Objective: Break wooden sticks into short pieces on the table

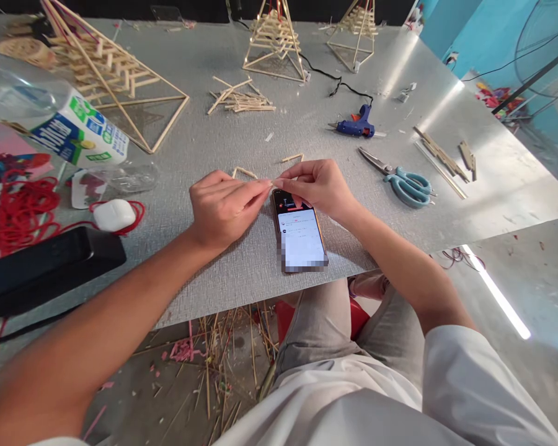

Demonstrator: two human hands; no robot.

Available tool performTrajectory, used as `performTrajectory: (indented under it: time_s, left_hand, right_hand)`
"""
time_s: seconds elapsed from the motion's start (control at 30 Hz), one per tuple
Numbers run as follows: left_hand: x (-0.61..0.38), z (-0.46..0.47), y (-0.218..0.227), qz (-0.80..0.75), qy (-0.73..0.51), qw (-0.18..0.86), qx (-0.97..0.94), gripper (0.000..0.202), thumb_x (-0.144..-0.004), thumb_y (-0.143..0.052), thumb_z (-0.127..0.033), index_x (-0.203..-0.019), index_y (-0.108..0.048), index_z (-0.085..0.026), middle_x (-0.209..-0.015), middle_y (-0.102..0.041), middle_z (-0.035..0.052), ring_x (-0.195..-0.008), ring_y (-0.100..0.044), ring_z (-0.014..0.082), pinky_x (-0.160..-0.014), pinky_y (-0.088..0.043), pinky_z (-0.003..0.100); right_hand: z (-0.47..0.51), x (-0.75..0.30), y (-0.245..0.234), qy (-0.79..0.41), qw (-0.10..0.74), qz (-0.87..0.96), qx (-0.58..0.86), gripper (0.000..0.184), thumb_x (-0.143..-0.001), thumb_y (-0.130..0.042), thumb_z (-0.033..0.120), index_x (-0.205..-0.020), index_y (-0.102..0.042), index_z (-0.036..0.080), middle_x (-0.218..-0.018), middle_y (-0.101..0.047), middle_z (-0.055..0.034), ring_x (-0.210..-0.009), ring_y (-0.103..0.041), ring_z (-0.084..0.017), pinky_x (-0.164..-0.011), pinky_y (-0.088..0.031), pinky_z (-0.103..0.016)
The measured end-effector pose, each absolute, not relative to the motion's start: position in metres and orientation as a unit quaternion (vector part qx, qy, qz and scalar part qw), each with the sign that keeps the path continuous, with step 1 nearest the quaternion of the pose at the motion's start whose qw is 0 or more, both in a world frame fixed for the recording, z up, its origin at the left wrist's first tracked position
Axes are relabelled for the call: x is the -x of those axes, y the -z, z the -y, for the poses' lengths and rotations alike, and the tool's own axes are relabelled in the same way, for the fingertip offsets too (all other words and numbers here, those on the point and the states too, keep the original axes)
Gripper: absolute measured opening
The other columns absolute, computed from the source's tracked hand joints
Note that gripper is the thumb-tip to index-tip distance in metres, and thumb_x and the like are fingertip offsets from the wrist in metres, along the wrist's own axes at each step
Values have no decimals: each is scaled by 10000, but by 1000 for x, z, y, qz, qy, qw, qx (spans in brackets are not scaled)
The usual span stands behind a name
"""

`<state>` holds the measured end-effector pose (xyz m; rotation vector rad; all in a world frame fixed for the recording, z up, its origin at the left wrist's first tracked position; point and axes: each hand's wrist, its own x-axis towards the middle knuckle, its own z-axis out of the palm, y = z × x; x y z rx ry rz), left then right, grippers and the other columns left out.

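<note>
My left hand (227, 204) and my right hand (317, 186) meet over the table, fingers pinched together at the tips. A short wooden stick piece with a bent corner (245, 171) shows beyond my left fingers. Another such wooden stick piece (292, 158) stands out behind my right hand. Both seem held in the fingers, though the fingers hide most of the grip. A small pale end shows where the fingertips meet. Just below them lies a phone (302, 238) with its screen lit, partly under my right fingers.
Blue scissors (409, 186), a blue glue gun (360, 124) and cut sticks (439, 152) lie right. A stick pile (246, 99) and stick pyramids (274, 43) stand behind. Left are a plastic bottle (74, 133), red cord (18, 207), a white earbud case (114, 215) and a black device (51, 266).
</note>
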<state>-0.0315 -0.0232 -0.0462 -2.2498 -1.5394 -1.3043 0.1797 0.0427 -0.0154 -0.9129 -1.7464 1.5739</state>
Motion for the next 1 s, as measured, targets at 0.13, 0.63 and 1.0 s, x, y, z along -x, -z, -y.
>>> performTrajectory:
  time_s: [0.13,0.63,1.0]
  left_hand:
    - [32,25,43,517,428,19,741,179,-991,-720,-427,-878,-821,-331,-713,-777,24,-717,-740,241,-770,-555,452]
    - [30,31,41,482,397,124,771,163,-994,-706,-311,-885,-824,-283,-732,-801,19,-660,-729,215,-707,-535,406]
    - [29,28,45,441,410,212,770,144,-998,-725,-255,-888,-817,-262,-692,-789,-13,-623,-726,178,-666,-520,351]
  right_hand:
    - [-41,-179,15,-599,313,648,352,447,-797,-942,508,-901,-740,123,-523,-616,37,-458,-464,-64,-440,-336,-210]
    - [-42,-178,16,-634,303,649,290,437,-812,-948,462,-874,-659,142,-481,-545,90,-437,-394,-39,-431,-295,-208]
    - [-44,-176,24,-627,307,665,267,428,-853,-907,492,-884,-624,173,-490,-425,126,-462,-349,-47,-439,-237,-213]
